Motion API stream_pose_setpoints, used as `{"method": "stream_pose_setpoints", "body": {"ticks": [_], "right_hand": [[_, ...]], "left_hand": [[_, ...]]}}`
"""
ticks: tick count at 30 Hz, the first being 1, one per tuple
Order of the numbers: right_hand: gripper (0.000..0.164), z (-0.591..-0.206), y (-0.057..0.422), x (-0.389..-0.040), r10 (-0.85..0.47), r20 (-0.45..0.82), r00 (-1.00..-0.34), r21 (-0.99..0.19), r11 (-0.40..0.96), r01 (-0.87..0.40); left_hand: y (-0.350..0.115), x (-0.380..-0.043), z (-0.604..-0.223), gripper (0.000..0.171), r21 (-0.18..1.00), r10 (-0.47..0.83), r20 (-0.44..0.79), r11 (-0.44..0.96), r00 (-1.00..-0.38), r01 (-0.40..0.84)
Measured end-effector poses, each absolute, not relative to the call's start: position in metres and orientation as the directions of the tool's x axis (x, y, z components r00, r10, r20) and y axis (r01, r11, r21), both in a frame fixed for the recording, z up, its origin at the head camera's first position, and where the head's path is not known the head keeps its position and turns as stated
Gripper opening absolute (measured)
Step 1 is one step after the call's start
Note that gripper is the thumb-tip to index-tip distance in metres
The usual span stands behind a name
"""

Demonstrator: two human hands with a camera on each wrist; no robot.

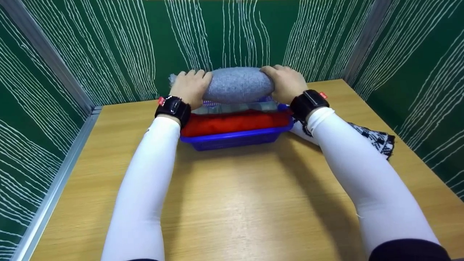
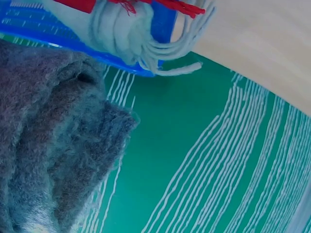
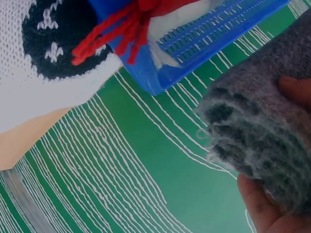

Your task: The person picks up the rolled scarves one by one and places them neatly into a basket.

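A thick grey fuzzy scarf (image 1: 237, 85), rolled or folded into a bundle, is held up above the far side of a blue plastic basket (image 1: 235, 141). My left hand (image 1: 191, 87) grips its left end from above, while my right hand (image 1: 288, 83) grips the right end. Layered edges of the scarf (image 3: 243, 131) show in the right wrist view, with fingers on either side. The left wrist view has its other end (image 2: 73, 131) but not the hand. Inside the basket lie a red scarf (image 1: 235, 123) and, behind it, a pale grey-green fringed one (image 1: 266, 106).
A black-and-white knitted piece (image 1: 375, 139) lies on the wooden table (image 1: 232, 203) right of the basket, partly behind my right forearm. Green panels (image 1: 239, 36) with white wavy lines stand at the back and both sides, joined by metal posts (image 1: 366, 36).
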State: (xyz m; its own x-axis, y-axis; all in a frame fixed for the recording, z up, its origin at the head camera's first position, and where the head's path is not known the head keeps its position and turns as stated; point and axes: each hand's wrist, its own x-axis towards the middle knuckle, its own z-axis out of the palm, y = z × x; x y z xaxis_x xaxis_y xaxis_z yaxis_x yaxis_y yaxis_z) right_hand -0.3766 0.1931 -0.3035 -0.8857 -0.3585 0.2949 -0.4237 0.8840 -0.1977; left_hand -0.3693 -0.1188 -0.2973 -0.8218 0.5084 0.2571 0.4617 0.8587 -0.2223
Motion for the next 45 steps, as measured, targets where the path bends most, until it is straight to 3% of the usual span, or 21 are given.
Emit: {"method": "stream_pose_setpoints", "body": {"ticks": [13, 24, 45], "right_hand": [[0.073, -0.312, 0.195, -0.387, -0.371, 0.299, -0.879, -0.200, 0.877, -0.438], [0.070, -0.317, 0.194, -0.394, -0.387, 0.291, -0.875, -0.197, 0.871, -0.450], [0.066, -0.330, 0.190, -0.403, -0.421, 0.246, -0.873, -0.188, 0.863, -0.469]], "left_hand": [[-0.117, -0.375, -0.307, 0.048, -0.329, 0.551, 0.322, 0.828, -0.770, 0.454], [-0.115, -0.380, -0.312, 0.058, -0.242, 0.504, 0.260, 0.860, -0.823, 0.450], [-0.111, -0.386, -0.322, 0.060, -0.195, 0.455, 0.182, 0.886, -0.872, 0.422]]}}
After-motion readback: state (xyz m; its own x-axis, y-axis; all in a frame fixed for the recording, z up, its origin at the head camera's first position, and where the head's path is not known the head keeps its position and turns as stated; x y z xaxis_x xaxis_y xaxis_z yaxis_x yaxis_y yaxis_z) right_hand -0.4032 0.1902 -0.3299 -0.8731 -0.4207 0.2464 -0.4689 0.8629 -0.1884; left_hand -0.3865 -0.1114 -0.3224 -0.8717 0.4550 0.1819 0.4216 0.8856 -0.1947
